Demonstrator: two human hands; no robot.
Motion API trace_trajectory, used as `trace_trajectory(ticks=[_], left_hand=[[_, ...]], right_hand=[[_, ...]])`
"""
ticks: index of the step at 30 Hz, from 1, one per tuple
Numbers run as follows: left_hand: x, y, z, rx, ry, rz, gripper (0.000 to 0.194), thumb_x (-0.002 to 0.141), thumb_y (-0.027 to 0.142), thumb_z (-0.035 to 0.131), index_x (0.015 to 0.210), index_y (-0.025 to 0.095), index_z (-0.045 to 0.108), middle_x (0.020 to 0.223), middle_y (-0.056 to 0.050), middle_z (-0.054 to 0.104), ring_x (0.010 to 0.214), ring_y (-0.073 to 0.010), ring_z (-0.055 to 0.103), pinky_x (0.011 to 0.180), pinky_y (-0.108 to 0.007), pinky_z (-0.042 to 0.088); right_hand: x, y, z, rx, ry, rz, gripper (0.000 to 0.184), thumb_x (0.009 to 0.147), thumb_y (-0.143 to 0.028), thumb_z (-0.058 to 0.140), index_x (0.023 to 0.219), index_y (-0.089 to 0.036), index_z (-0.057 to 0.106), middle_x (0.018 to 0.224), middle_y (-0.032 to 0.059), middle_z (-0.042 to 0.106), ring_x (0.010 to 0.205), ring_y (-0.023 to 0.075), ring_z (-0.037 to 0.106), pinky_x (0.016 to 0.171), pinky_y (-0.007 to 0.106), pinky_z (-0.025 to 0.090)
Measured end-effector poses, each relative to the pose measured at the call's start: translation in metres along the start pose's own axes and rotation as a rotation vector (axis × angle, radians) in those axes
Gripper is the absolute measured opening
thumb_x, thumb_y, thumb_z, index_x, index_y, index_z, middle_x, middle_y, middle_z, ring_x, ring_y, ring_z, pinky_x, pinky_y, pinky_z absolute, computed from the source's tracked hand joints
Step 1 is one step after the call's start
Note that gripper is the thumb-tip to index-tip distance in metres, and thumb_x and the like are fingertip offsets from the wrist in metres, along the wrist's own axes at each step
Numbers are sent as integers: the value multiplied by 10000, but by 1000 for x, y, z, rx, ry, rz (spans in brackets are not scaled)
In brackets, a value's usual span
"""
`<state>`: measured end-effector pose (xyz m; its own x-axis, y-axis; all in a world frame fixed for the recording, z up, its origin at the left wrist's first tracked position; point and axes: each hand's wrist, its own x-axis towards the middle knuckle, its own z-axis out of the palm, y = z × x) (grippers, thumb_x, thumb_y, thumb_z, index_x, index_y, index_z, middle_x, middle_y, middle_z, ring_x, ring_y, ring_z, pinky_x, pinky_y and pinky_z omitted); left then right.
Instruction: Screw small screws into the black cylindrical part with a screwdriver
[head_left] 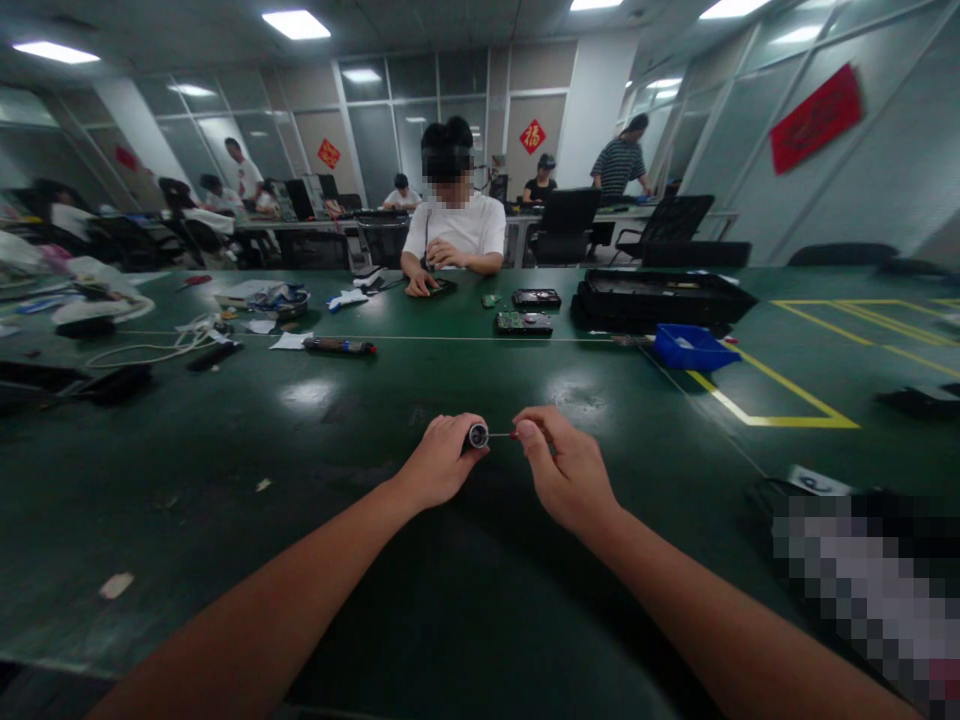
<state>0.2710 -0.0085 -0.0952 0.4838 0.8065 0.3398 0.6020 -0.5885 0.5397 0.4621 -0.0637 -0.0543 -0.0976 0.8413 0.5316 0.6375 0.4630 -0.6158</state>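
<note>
Above the green table, my left hand (436, 465) is wrapped round a dark cylindrical object (478, 436) whose round, silver-rimmed end faces me; its exact kind is unclear. My right hand (571, 475) pinches a small screwdriver (514, 435) by its reddish handle. The thin metal shaft points left and its tip meets the side of the cylinder's rim, though I cannot tell whether it is seated in anything. Most of the cylinder and of the handle is hidden by my fingers.
Across the green table (360, 560), a person in a white shirt (454, 230) works on a small dark device. Between us lie hard drives (523, 323), a black tray (664, 298), a blue bin (694, 347), an electric screwdriver (339, 346) and a white cable (176, 345).
</note>
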Motion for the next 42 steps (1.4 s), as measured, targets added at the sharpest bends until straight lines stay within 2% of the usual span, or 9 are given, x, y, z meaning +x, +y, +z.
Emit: trace_trajectory(ticks=[7,14,17,23,25,27,31,37,42], left_hand=[[0,1,-1,-1,-1,-14,134,921,219,605,1053,210,579,1000,-31,654,946,-228,577,889,-406,435],[-1,2,-3,-1,-10,-13,141,912,211,611,1048,207,575,999,-37,654,945,-233,581,898,-417,436],[-1,1,-2,-2,-9,-27,144,913,214,608,1053,211,578,1000,-38,652,941,-233,578,894,-418,439],[0,1,-6,64,48,-9,118,916,200,593,1032,203,569,996,-44,650,930,-231,575,890,-407,438],[1,2,-8,101,82,26,125,927,191,574,1051,201,559,1035,-49,652,971,-231,574,947,-424,418],[2,3,-10,134,71,37,140,945,198,550,1083,216,559,1074,-42,655,1038,-232,573,1058,-476,344],[5,-2,-7,149,13,-44,138,933,221,582,1069,217,567,1052,-45,666,1044,-252,586,1046,-497,355],[4,-4,-3,120,6,-48,151,926,203,587,1076,224,577,1065,-41,667,1041,-253,586,1023,-481,374],[2,-3,-5,88,17,-79,139,924,230,602,1061,217,588,1039,-42,667,989,-252,587,971,-467,407]], right_hand=[[0,0,1,86,22,16,206,992,-292,425,1157,-217,523,847,36,659,788,200,670,726,332,476],[-1,2,2,99,9,65,206,1007,-366,415,1055,-238,568,815,33,670,743,202,666,702,346,472],[-1,5,6,268,73,134,197,978,-382,493,1101,-239,549,892,46,693,824,214,687,764,365,502],[6,13,16,571,176,314,256,944,-447,538,949,-209,631,835,38,680,774,190,659,777,366,525],[11,21,18,774,212,420,253,925,-448,554,935,-206,629,837,32,660,753,178,647,758,363,541],[15,30,18,896,171,539,240,900,-439,580,852,-206,611,755,15,615,676,166,610,684,345,544],[19,41,15,715,281,511,227,908,-436,573,855,-218,607,774,16,628,686,166,604,651,325,530],[11,25,9,480,231,327,253,968,-448,495,946,-217,594,822,26,654,749,179,632,740,353,510],[8,17,8,337,229,230,224,979,-433,493,991,-230,587,842,30,654,771,187,632,733,353,495]])
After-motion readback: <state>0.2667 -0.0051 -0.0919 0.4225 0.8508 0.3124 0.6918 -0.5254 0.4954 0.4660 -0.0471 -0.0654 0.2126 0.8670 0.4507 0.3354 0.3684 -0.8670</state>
